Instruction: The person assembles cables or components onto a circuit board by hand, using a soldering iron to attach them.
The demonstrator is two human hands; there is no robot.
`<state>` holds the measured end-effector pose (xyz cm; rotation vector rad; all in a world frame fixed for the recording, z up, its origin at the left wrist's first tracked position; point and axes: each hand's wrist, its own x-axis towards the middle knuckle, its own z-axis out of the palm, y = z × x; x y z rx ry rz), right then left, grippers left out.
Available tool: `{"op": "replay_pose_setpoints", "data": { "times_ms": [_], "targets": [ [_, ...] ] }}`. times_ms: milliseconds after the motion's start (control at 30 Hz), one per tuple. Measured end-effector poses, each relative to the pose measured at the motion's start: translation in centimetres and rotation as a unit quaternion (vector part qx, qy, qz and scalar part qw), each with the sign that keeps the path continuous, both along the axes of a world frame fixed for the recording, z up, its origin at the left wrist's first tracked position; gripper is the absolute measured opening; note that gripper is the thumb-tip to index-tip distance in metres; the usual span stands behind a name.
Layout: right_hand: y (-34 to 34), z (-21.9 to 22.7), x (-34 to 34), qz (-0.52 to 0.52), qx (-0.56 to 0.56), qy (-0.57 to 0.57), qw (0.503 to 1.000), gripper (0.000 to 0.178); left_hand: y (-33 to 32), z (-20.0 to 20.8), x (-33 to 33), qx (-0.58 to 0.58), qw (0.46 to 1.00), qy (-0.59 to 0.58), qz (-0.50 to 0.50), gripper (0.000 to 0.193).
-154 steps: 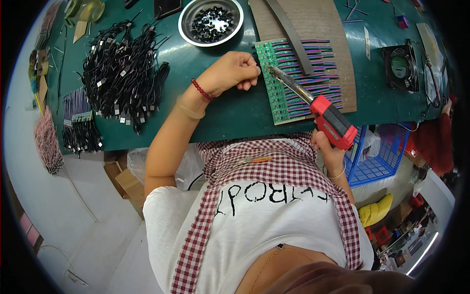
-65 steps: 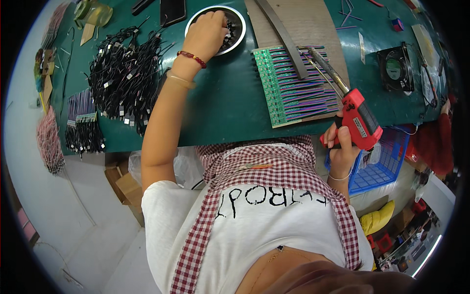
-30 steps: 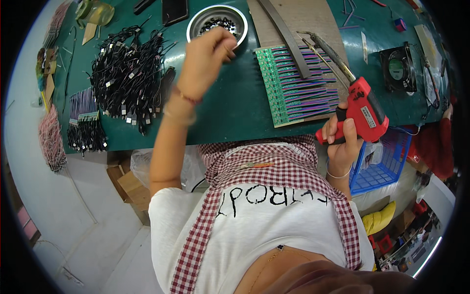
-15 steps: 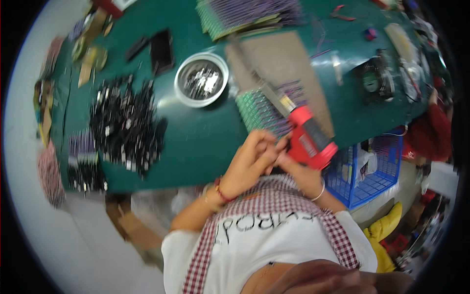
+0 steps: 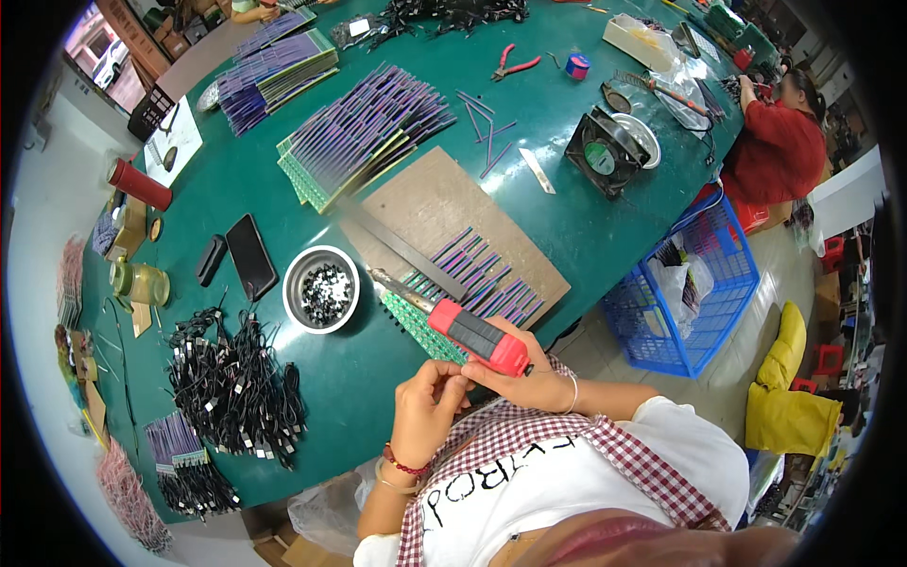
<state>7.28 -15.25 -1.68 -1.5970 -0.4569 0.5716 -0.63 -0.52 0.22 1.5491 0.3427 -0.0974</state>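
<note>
Iron (image 5: 477,338) hangs over boards (image 5: 406,319), right hand (image 5: 534,376) wrapped on its red body, left hand (image 5: 422,408) pinched, contents hidden; probably stiff, lightish, best gripped by plastic, never the metal shaft.

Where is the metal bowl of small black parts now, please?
The metal bowl sits left of centre in the head view, between the black phone and brown board.
</note>
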Motion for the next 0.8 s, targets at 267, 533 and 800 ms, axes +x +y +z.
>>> {"op": "replay_pose_setpoints", "data": {
  "times_ms": [267, 533, 800],
  "targets": [
    [-0.8, -1.2, -1.1, -0.044, -0.011, 0.007, 0.999, 0.029, 1.8, -0.7, 0.7, 0.115, 0.993, -0.011, -0.036, 0.009],
    [-4.7, -1.4, 1.2, -0.055, 0.059, 0.036, 0.996, 0.027, 8.2, -6.0, 3.4, -0.082, 0.987, 0.132, -0.043, 0.013],
    [-6.6, -3.1, -0.4, -0.042, -0.009, 0.055, 0.998, 0.040, 9.3, -6.8, 4.4, -0.091, 0.984, 0.131, -0.074, 0.016]
  ]
}}
